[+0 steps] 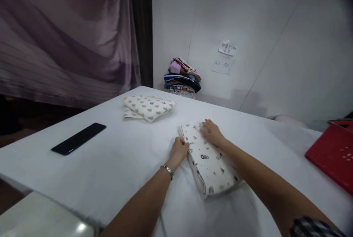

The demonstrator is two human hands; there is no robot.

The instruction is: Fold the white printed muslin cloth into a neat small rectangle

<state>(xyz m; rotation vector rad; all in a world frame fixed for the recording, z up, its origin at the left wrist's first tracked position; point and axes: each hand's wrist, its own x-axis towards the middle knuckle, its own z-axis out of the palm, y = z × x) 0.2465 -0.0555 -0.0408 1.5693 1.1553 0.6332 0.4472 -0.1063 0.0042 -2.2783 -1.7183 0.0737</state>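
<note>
A folded white cloth with small printed motifs (pixel 211 167) lies on the white table, its layered edge facing left. My left hand (pixel 179 152) is closed on that edge near the far end, thumb on top. On the far part of the cloth my right hand (pixel 212 133) rests flat with its fingers stretched out. Farther back and to the left lies another white cloth with grey prints (pixel 149 107), loosely folded and apart from both hands.
A black flat slab (pixel 78 139) lies on the table (pixel 116 178) at the left. At the right edge stands a red bag (pixel 332 152). Behind the table is a stack of folded clothes (pixel 182 77) by the wall. Paper notes (pixel 222 64) hang there. A purple curtain (pixel 68 38) hangs at left.
</note>
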